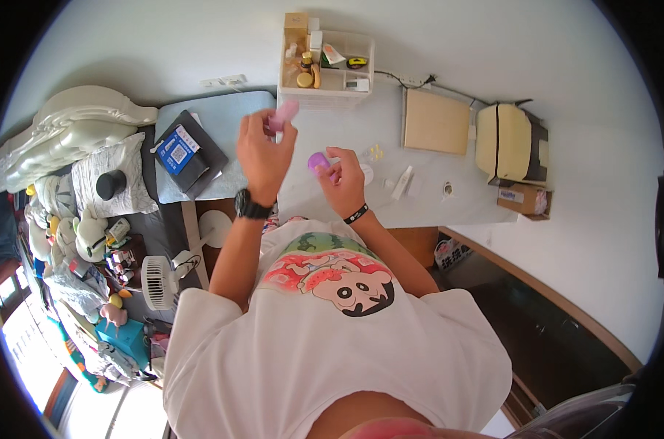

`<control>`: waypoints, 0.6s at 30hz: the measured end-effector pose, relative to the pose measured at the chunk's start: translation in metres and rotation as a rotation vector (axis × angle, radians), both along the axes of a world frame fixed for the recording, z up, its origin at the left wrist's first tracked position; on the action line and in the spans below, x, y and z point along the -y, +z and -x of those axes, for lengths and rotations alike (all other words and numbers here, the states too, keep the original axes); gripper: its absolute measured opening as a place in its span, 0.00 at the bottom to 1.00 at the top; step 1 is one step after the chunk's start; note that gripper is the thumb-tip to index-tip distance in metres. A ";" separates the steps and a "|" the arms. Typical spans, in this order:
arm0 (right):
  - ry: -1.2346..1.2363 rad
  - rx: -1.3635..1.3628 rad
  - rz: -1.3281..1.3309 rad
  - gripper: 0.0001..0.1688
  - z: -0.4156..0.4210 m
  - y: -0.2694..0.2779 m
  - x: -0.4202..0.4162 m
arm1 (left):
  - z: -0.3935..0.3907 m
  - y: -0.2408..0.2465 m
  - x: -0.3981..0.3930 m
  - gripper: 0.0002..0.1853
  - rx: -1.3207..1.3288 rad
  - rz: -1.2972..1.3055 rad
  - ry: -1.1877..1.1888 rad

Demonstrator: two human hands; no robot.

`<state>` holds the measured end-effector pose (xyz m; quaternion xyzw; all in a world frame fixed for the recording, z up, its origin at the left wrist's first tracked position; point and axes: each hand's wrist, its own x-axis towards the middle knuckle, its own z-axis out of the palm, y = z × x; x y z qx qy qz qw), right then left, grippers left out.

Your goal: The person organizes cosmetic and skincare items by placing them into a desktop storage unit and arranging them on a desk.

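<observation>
My left hand (pixel 267 148), with a black watch at its wrist, holds a small pink object (pixel 283 115) between thumb and fingers, over the left edge of the white marbled table (pixel 321 126). My right hand (pixel 344 178), with a black wristband, grips a small purple object (pixel 318 161); its exact kind is unclear. The two things are apart. Right of my right hand lie a flat white round piece (pixel 368 174), several small yellow-and-white pieces (pixel 374 152) and a white tube (pixel 402 182).
A plastic organizer (pixel 354 93) stands at the table's back. Right of it are a tan flat box (pixel 437 122), a black cable (pixel 400 81) and a cream-coloured case (pixel 504 144). At left, a dark folder (pixel 214 159) lies on a blue pad (pixel 170 186), near a white fan (pixel 159 282).
</observation>
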<state>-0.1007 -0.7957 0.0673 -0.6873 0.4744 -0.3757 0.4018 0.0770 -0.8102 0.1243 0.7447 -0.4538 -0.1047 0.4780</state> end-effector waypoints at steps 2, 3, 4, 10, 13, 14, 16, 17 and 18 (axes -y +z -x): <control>0.072 -0.032 -0.049 0.32 -0.002 0.017 -0.010 | 0.019 0.004 -0.026 0.12 -0.037 -0.036 -0.070; 0.059 -0.058 0.036 0.33 -0.003 0.014 -0.014 | 0.027 -0.002 -0.037 0.12 -0.056 -0.034 -0.148; 0.055 -0.087 0.120 0.35 -0.006 0.006 -0.016 | 0.036 -0.005 -0.047 0.12 -0.094 -0.074 -0.198; 0.107 -0.189 0.055 0.18 0.012 -0.043 -0.005 | 0.044 -0.021 -0.060 0.14 -0.113 -0.247 -0.449; -0.032 -0.278 -0.083 0.20 0.023 -0.086 0.025 | 0.020 -0.030 -0.033 0.15 -0.054 -0.216 -0.432; -0.080 -0.248 -0.100 0.21 0.027 -0.103 0.038 | 0.009 -0.034 -0.018 0.14 -0.011 -0.214 -0.394; -0.160 -0.270 -0.068 0.22 0.035 -0.135 0.062 | -0.013 -0.040 0.020 0.14 0.136 -0.198 -0.308; -0.194 -0.321 -0.019 0.21 0.038 -0.152 0.075 | -0.021 -0.041 0.042 0.14 0.241 -0.185 -0.260; -0.226 -0.373 0.029 0.21 0.040 -0.165 0.081 | -0.027 -0.045 0.062 0.14 0.272 -0.206 -0.229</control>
